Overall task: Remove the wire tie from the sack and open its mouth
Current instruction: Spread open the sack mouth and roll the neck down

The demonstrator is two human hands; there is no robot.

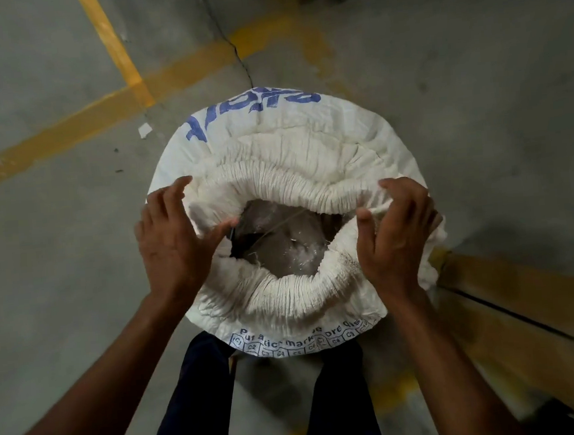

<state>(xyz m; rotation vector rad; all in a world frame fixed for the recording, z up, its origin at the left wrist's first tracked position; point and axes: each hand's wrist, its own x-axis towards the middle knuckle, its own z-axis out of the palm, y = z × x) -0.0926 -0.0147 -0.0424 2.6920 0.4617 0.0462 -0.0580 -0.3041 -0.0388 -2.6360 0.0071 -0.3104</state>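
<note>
A white woven sack (309, 129) with blue print stands upright on the concrete floor, seen from above. Its top is rolled down into a thick ruffled rim (286, 183), and the mouth gapes in the middle. Inside lies a crumpled clear plastic liner (281, 248). A thin strand (269, 232) crosses the opening from the left rim; I cannot tell whether it is the wire tie. My left hand (174, 240) grips the left rim, thumb inside and fingers outside. My right hand (393, 236) pinches the rim's fabric on the right side.
Yellow painted lines (117, 45) and a crack run across the grey floor behind the sack. A brown wooden or cardboard edge (527, 318) lies close on the right. My legs in dark trousers (204, 402) stand right behind the sack.
</note>
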